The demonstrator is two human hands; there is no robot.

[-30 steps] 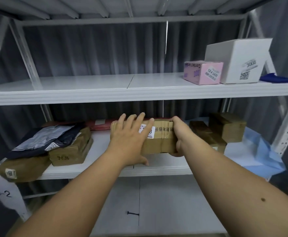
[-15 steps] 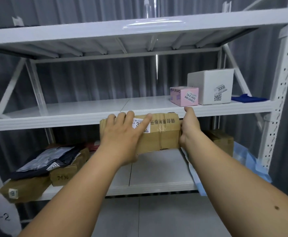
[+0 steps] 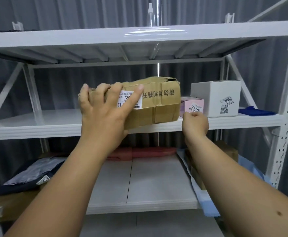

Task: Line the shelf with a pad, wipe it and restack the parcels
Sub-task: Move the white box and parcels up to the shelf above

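Observation:
A brown cardboard parcel (image 3: pixel 158 101) with a white label rests tilted on the front edge of the middle shelf (image 3: pixel 37 129). My left hand (image 3: pixel 104 110) grips its left end, fingers spread over the label. My right hand (image 3: pixel 195 124) is off the parcel, just right of it at the shelf's front edge, fingers curled with nothing in them. To the right stand a pink box (image 3: pixel 192 106) and a white box (image 3: pixel 215 98). A blue cloth (image 3: pixel 254 111) lies at the far right of that shelf. A light blue pad (image 3: pixel 208 202) hangs off the lower shelf's right side.
On the lower shelf (image 3: pixel 139 183) lie a dark mailer bag (image 3: pixel 28 178) and brown boxes (image 3: pixel 11 202) at left, a red flat parcel (image 3: pixel 139 152) at the back, more brown boxes (image 3: pixel 228 151) at right. A clear spray bottle (image 3: pixel 151 14) stands on the top shelf (image 3: pixel 88 38).
Both hands lifted the brown parcel from the lower shelf up onto the middle shelf. My right hand has let go of its right end.

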